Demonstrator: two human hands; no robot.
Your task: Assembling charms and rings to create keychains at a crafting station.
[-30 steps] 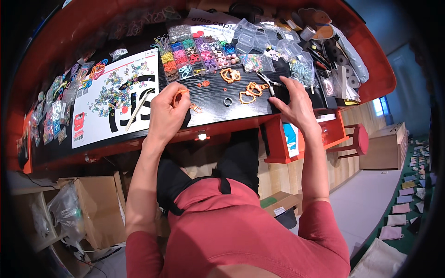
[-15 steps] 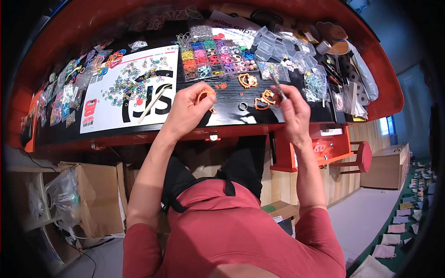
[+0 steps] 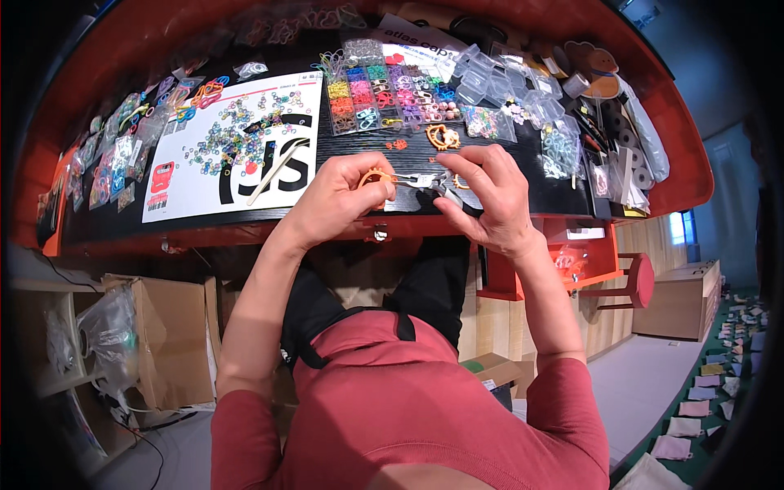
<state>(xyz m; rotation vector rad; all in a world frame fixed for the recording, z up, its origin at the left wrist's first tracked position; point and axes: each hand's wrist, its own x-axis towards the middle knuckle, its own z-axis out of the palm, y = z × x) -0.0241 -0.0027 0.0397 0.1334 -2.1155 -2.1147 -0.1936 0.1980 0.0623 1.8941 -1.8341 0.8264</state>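
My left hand pinches an orange ring-shaped piece with small bumps on its rim, just above the table's front edge. From the right, my right hand holds small metal pliers, their jaws pointing at the orange ring. Whether the jaws grip it is too small to tell. A second orange ring lies on the black table beyond my hands. Another orange piece is mostly hidden behind my right fingers. Small orange bits are scattered nearby.
A clear compartment box of colourful clips stands behind my hands. To the left, a white sheet bears many small coloured rings and a pale stick. Small clear boxes and bags fill the right. A red drawer stands pulled out.
My right hand has moved left and turned, bringing the pliers from upright to level beside the orange ring. The left hand has shifted slightly right with the ring.
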